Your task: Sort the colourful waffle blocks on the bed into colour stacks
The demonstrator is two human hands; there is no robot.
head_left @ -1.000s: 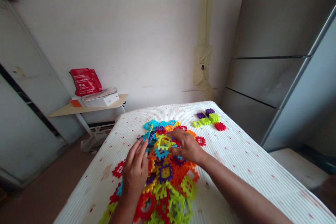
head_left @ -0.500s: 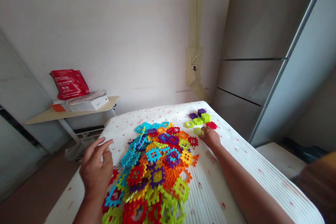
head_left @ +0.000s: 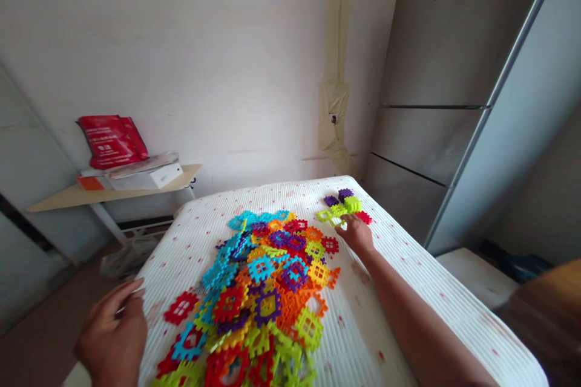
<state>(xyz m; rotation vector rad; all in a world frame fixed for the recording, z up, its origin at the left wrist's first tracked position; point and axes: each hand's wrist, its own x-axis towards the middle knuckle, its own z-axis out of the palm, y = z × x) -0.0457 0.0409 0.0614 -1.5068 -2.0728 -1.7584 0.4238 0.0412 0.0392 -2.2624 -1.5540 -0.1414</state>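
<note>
My right hand (head_left: 356,233) reaches to the far right of the table, fingers bent down on a lime-green toothed building piece (head_left: 337,222). That piece lies close to another lime-green piece (head_left: 324,216) and stacks of the same kind. My left hand (head_left: 112,334) is over the table's left edge, fingers loosely bent with a small gap to the thumb; nothing shows in it. Nearest to it is a red window-patterned piece (head_left: 180,307). A heap of interlocking plastic pieces (head_left: 267,305) in blue, red, purple, yellow, orange and green spreads down the middle.
Purple stacks (head_left: 345,194) and a red piece (head_left: 364,217) sit by the green ones. The table wears a white ribbed cover (head_left: 399,290). A tall fridge (head_left: 422,133) stands at right. On a side shelf (head_left: 68,196) at left rest boxes and a red bag (head_left: 111,142).
My left hand has moved left and nearer, away from the heap; a red piece now lies separate at the heap's left side. My right hand has brought the lime-green piece closer to its neighbour.
</note>
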